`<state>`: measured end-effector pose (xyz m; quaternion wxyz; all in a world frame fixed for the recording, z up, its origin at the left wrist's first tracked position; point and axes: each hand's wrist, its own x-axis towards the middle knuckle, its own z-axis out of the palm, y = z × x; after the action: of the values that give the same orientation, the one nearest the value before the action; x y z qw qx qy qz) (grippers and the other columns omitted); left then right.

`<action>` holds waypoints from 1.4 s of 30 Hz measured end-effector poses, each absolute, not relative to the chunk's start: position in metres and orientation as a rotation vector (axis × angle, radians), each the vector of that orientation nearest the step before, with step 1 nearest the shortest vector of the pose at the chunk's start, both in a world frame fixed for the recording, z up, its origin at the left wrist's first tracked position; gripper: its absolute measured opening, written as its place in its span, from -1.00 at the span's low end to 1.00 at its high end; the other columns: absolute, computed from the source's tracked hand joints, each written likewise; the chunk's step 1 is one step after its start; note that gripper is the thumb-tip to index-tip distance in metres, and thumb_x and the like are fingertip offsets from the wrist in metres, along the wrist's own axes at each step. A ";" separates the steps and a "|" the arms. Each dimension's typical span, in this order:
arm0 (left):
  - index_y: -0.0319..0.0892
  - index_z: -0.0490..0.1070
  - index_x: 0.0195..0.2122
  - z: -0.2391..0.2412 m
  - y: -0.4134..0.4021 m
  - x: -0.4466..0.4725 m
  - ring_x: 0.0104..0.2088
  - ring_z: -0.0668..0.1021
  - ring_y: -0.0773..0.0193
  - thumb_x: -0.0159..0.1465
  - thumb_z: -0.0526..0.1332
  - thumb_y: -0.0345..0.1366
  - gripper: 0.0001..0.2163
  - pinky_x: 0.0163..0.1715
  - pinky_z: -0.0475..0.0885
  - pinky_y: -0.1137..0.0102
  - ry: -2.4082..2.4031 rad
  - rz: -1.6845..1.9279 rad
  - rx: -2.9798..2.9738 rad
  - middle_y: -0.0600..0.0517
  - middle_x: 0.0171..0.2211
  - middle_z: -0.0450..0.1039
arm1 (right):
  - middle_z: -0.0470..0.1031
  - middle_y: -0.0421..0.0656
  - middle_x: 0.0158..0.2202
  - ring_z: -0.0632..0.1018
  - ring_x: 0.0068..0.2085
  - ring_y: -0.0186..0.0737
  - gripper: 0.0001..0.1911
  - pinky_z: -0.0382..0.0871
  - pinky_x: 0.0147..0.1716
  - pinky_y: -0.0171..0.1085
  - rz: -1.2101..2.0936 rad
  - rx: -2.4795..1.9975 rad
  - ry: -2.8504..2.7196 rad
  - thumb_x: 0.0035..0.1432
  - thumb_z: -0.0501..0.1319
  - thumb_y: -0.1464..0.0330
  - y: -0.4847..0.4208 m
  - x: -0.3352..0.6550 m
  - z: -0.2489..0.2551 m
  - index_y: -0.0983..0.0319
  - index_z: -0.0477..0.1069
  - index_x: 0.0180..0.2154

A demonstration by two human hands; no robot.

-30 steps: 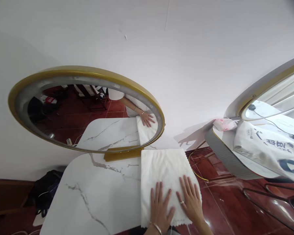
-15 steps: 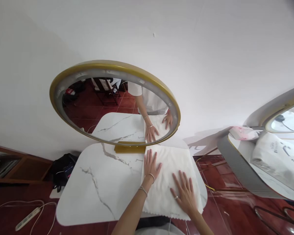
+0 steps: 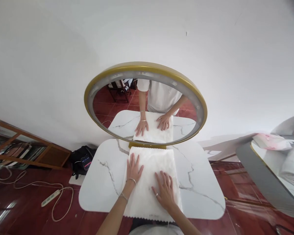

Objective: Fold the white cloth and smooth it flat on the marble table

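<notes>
A white cloth (image 3: 150, 199) with scalloped edges lies spread over the middle of a white marble-patterned table (image 3: 201, 186). My left hand (image 3: 134, 169) rests flat near the cloth's upper left edge, fingers apart, with bracelets on the wrist. Lower and to the right, my right hand (image 3: 164, 191) is pressed flat on the cloth, fingers spread and a ring on one of them. Neither hand grips the cloth. Its near edge reaches the table's front edge.
An oval gold-framed mirror (image 3: 145, 67) stands at the table's back, reflecting my arms. On the left are a black bag (image 3: 79, 160), a power strip (image 3: 50, 198) with cables and a wooden bookcase (image 3: 51, 156). A second table (image 3: 264, 176) on the right bears a pink-white packet (image 3: 271, 141).
The cloth has shifted left on the table, from its right side to the middle, with both hands flat on it. The camera view has turned left.
</notes>
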<state>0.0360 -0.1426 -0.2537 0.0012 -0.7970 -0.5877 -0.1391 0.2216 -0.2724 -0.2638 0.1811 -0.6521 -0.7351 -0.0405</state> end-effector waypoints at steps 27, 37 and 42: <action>0.12 -0.02 0.32 -0.253 -0.247 0.010 0.32 0.10 -0.07 0.26 0.11 0.02 -0.39 0.25 -0.11 0.00 -1.920 -0.472 -2.473 -0.05 0.38 -0.12 | -0.14 -0.10 0.38 -0.05 0.37 -0.09 -0.30 0.03 0.26 -0.02 -0.242 -1.686 -2.096 0.32 -0.11 0.45 -0.149 0.190 -0.269 0.21 -0.45 0.36; -0.08 0.27 0.21 -0.249 -0.215 -0.095 0.24 0.23 -0.06 0.26 0.12 -0.03 -0.49 0.18 0.14 0.00 -2.077 -0.539 -2.297 -0.18 0.24 0.18 | -0.05 -0.08 0.36 -0.03 0.36 -0.07 -0.33 0.05 0.25 0.00 -0.145 -1.560 -2.167 0.32 -0.13 0.45 -0.107 0.066 -0.266 0.24 -0.40 0.36; -0.22 0.23 0.22 -0.246 -0.133 -0.112 0.27 0.19 0.00 0.33 0.02 -0.17 -0.54 0.20 0.20 0.09 -2.026 -0.599 -2.385 -0.22 0.25 0.15 | 0.03 -0.05 0.34 0.02 0.35 -0.11 -0.34 0.04 0.25 0.00 -0.131 -1.540 -2.122 0.32 -0.13 0.42 -0.107 0.050 -0.266 0.26 -0.37 0.36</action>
<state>-0.1124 -0.1327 -0.2456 -0.0222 -0.7484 -0.6358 -0.1878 0.0498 -0.1072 -0.2664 0.2554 -0.5672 -0.7815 -0.0481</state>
